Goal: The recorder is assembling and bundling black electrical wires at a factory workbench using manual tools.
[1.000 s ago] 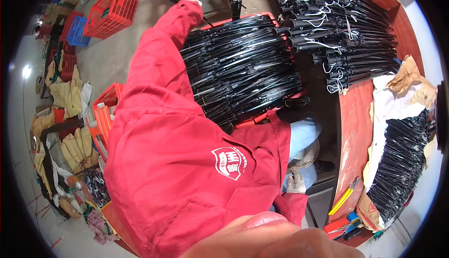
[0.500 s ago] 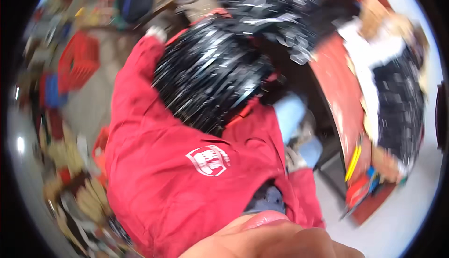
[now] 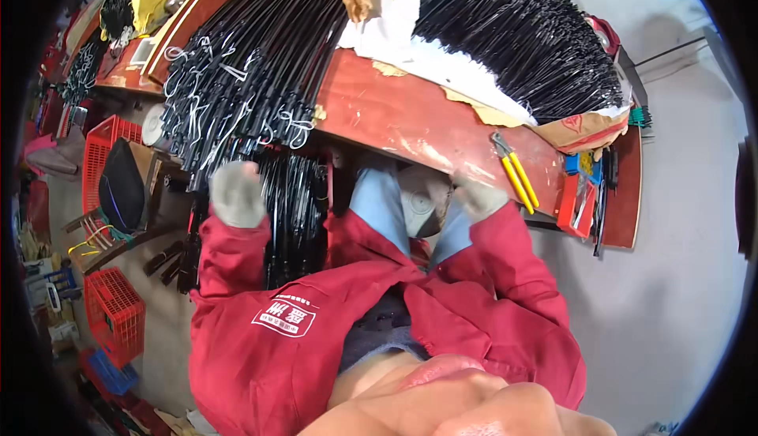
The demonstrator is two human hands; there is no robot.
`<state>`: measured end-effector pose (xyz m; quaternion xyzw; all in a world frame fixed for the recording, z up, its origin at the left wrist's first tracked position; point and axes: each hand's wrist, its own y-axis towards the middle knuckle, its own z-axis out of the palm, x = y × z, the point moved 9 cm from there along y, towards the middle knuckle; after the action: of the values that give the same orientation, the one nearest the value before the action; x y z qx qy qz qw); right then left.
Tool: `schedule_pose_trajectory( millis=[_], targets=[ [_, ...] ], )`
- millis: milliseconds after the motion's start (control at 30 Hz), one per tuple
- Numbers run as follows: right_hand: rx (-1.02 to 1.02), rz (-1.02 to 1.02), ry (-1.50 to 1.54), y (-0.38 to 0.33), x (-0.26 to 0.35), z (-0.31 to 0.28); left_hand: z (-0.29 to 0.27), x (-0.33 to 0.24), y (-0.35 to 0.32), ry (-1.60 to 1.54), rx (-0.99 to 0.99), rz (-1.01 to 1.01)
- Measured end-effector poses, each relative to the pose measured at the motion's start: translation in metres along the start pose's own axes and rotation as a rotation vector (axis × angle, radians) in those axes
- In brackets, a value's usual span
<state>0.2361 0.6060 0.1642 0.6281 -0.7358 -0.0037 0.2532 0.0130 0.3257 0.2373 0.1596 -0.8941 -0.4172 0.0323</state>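
Red sleeves frame a cluttered workshop scene: the gloved left hand (image 3: 237,193) hovers closed in a loose fist, holding nothing visible, over black wire hangers (image 3: 294,207) stacked below the bench (image 3: 410,120). The gloved right hand (image 3: 476,197) rests at the bench edge; its grip cannot be told. Yellow-handled pliers (image 3: 515,171) lie just beside it.
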Motion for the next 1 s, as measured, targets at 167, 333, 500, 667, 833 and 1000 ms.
schedule_pose_trajectory(
  millis=[167, 333, 500, 667, 833, 1000],
  targets=[
    [-0.586, 0.014, -0.310, 0.041, -0.098, -0.138, 0.079, -0.054, 0.049, -0.181, 0.160, 0.018],
    [-0.420, 0.135, -0.660, 0.106, -0.201, -0.167, 0.169, -0.128, 0.051, -0.549, 0.484, -0.147],
    [-0.172, 0.306, -0.921, 0.177, -0.256, -0.141, 0.206, -0.206, 0.028, -0.817, 0.698, -0.112],
    [-0.176, 0.235, -0.730, 0.177, -0.277, -0.154, 0.238, -0.263, 0.051, -0.962, 0.749, 0.021],
    [-0.645, 0.095, -0.466, 0.107, -0.196, -0.230, 0.270, -0.247, 0.107, -0.914, 0.583, -0.133],
    [-0.534, 0.528, 0.268, 0.017, -0.229, -0.143, 0.313, -0.235, 0.163, -0.716, 0.334, -0.023]
  ],
)
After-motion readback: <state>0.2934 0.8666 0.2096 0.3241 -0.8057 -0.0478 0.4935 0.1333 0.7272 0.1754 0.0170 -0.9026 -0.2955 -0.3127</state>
